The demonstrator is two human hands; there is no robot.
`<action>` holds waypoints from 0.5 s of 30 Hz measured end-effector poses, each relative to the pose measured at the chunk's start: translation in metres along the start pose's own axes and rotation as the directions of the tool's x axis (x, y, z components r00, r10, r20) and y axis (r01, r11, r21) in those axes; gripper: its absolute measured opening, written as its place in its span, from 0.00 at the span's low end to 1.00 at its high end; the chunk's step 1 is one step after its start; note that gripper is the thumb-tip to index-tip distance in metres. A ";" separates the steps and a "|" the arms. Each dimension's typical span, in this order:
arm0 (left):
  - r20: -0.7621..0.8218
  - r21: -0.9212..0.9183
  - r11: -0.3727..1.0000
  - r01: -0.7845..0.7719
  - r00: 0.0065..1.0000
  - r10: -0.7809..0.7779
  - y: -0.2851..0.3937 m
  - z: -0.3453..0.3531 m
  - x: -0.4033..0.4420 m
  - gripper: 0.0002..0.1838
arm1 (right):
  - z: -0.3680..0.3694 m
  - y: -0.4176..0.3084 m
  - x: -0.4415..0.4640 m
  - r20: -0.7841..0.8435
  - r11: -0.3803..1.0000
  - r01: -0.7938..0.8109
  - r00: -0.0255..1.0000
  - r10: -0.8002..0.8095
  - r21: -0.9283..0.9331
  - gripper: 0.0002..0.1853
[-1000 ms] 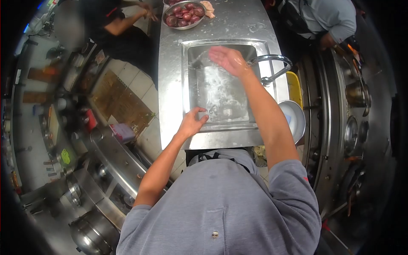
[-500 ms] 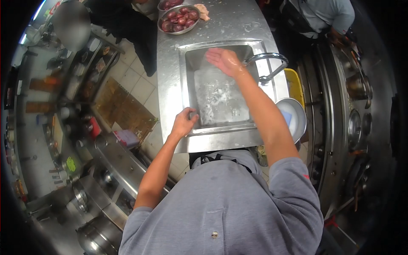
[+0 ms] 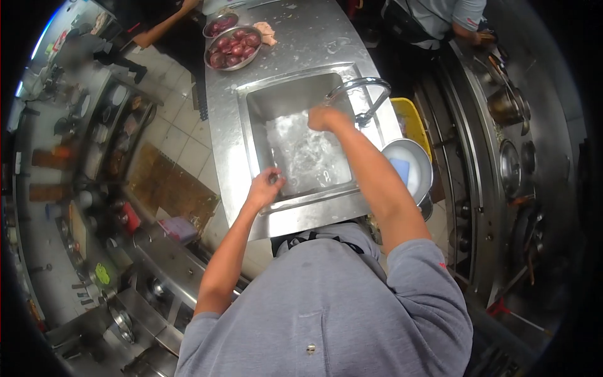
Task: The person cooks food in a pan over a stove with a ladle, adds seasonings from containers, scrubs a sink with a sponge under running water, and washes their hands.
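Note:
My right hand (image 3: 326, 118) is over the sink (image 3: 260, 103), beneath the arched faucet (image 3: 377, 88). Its fingers are curled down into a loose fist, their tips hidden from me, and I see nothing held. Clear water (image 3: 308, 154) ripples and splashes in the basin below it. At the sink's near left corner, my left hand (image 3: 264, 188) rests by the rim with thumb and fingers loosely bent and a gap between them. Nothing shows in that hand.
A steel bowl of red onions (image 3: 233, 49) stands at the counter's far left, beside a smaller bowl (image 3: 221, 25). Right of the sink are a metal bowl (image 3: 418, 169) with a blue sponge (image 3: 400, 168) and a yellow bin (image 3: 408, 122). Other people stand beyond the counter.
My right hand has turned over, its spread fingers curling downward as it lowers toward the water. The left hand stays by the rim. The whole view has shifted slightly.

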State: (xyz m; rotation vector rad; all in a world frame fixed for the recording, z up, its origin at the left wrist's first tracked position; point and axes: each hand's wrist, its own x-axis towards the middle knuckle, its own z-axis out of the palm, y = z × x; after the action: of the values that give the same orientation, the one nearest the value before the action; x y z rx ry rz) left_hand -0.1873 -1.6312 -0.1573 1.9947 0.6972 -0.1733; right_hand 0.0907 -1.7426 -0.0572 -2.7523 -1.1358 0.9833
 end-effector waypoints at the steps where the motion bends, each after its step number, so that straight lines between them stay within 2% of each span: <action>1: 0.031 -0.007 1.000 0.021 0.999 -0.021 -0.001 0.001 0.007 0.22 | -0.002 -0.004 0.001 0.069 0.988 0.151 0.986 -0.153 0.037 0.20; 2: 0.057 -0.064 0.998 0.016 0.998 -0.012 0.014 -0.001 0.008 0.22 | 0.002 -0.004 0.004 0.085 0.986 0.163 0.983 -0.165 0.034 0.20; 3: 0.073 -0.124 0.992 0.006 0.997 0.003 0.032 -0.004 0.015 0.22 | 0.002 0.002 0.010 0.083 0.743 0.152 0.960 -0.269 0.652 0.22; 4: 0.075 -0.112 0.994 -0.014 0.997 0.023 0.037 -0.002 0.029 0.23 | 0.002 0.007 0.018 0.029 0.181 0.036 0.938 -0.346 0.983 0.24; 5: 0.080 -0.098 0.995 -0.034 0.996 0.042 0.040 0.000 0.042 0.24 | 0.008 0.009 0.030 0.044 0.193 0.029 0.931 -0.361 0.981 0.24; 7: 0.107 0.081 0.993 -0.081 0.992 0.072 0.052 0.002 0.064 0.25 | 0.029 0.010 0.055 -0.114 -0.098 0.109 0.992 -0.047 0.989 0.24; 8: 0.101 0.075 0.995 -0.069 0.993 0.061 0.050 0.006 0.072 0.25 | 0.035 0.007 0.056 -0.104 -0.093 0.098 0.993 -0.057 0.991 0.24; 10: -0.019 0.206 0.957 -0.202 0.977 0.210 0.037 0.017 0.089 0.24 | 0.039 0.003 0.056 -0.090 -0.206 0.073 0.993 -0.077 0.976 0.23; 11: -0.006 0.236 0.950 -0.204 0.977 0.211 0.029 0.022 0.096 0.22 | 0.038 0.001 0.054 -0.100 -0.198 0.083 0.992 -0.074 0.977 0.23; 12: -0.009 0.230 0.949 -0.217 0.974 0.225 0.031 0.023 0.098 0.22 | 0.040 -0.003 0.047 -0.152 -0.319 0.151 0.988 0.020 0.936 0.22; 13: 0.014 -0.144 0.988 -0.050 0.999 0.052 0.033 0.026 0.099 0.22 | 0.043 -0.005 0.039 -0.190 -0.428 0.223 0.974 0.120 0.876 0.22; 14: 0.105 -0.484 0.864 0.138 0.990 -0.100 0.036 0.029 0.100 0.21 | 0.041 -0.003 0.031 -0.199 -0.421 0.235 0.972 0.129 0.876 0.22; 15: 0.127 -0.676 0.715 0.176 0.984 -0.123 0.046 0.028 0.100 0.20 | 0.037 -0.003 0.021 -0.149 -0.206 0.154 0.988 0.041 0.966 0.22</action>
State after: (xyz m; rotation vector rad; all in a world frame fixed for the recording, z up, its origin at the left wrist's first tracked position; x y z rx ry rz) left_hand -0.0755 -1.6311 -0.1759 1.2053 0.7409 -0.0640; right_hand 0.0799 -1.7357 -0.0972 -1.2191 -0.0520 0.9337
